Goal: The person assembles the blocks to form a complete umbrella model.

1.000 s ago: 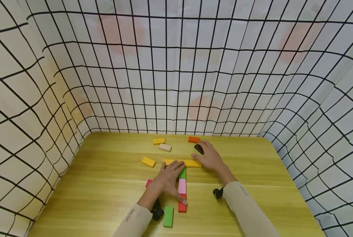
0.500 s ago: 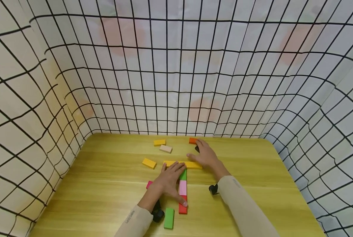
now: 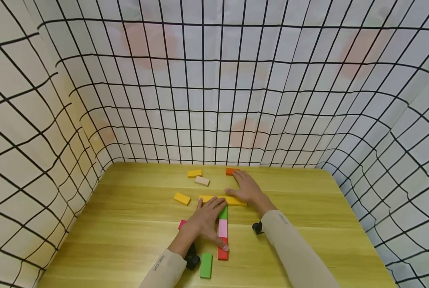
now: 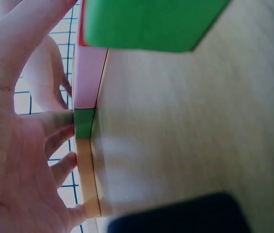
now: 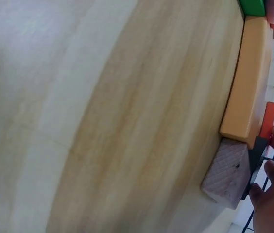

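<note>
left hand (image 3: pixel 204 221) spread, thumb on red rectangular wooden-looking block (image 3: pixel 222 255), likely steadying it; right hand (image 3: pixel 249 189), fingers apart, at orange-red rectangular block (image 3: pixel 230 171), perhaps nudging it.

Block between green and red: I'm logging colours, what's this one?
The block is pink, clearest in head view.

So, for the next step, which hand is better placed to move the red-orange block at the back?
Probably the right hand: it is at the red-orange block, while the left hand is farther away, with its thumb at the red block.
</note>
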Motion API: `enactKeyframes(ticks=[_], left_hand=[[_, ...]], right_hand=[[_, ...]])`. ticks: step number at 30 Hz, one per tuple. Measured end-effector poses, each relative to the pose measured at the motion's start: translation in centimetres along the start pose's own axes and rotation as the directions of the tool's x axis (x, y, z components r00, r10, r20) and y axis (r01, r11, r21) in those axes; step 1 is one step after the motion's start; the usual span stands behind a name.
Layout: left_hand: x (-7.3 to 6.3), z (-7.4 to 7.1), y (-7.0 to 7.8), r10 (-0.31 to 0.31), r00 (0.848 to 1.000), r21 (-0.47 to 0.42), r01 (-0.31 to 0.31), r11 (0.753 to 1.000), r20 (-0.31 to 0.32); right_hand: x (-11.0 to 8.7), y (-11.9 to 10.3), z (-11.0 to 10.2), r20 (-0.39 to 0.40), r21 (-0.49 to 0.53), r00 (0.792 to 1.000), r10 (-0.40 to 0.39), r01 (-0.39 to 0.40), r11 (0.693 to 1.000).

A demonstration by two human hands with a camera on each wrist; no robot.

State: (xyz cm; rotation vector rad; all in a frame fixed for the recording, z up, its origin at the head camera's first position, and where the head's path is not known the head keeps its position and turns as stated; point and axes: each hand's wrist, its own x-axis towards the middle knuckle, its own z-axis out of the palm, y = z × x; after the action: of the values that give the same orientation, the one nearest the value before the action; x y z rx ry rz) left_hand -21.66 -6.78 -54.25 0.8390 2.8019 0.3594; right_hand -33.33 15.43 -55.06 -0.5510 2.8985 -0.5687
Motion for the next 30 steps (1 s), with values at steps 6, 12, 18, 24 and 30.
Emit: enactKeyframes(ticks=[6,12,18,24,30], left_hand=[[0.0,0.0,0.0,0.0,1.0,0.003,0.0,1.0,0.0],[0.0,0.1,0.0,0.002,1.0,0.006,-0.002,1.0,-0.004],[0.1,0.2,-0.1,0.003,1.0,-0.006,-0.003,1.0,-0.007],[0.0,0.2,-0.2,0.0,1.0,-0.008,0.0,1.0,-0.005],[0.0,0.1,-0.2,0.0,1.0,-0.018,0.0,1.0,0.0]], right_hand=[[-0.1,-0.4,-0.3,0.009,-0.011,1.0,0.005,-0.005,1.0],[-0.4,-0.6,-0.6,0.003,0.023,1.0,-0.001,0.001,1.0],[-0.6,-0.3,-0.5,-0.012,0.023,1.0,-0.019,0.019,1.0],[-0.7,0.2,-0.2,-0.027,0.029,0.999,-0.04,0.041,0.999],[-1.1,1.0,0.1,-0.062,0.052,0.998,-0.032,0.035,0.998]])
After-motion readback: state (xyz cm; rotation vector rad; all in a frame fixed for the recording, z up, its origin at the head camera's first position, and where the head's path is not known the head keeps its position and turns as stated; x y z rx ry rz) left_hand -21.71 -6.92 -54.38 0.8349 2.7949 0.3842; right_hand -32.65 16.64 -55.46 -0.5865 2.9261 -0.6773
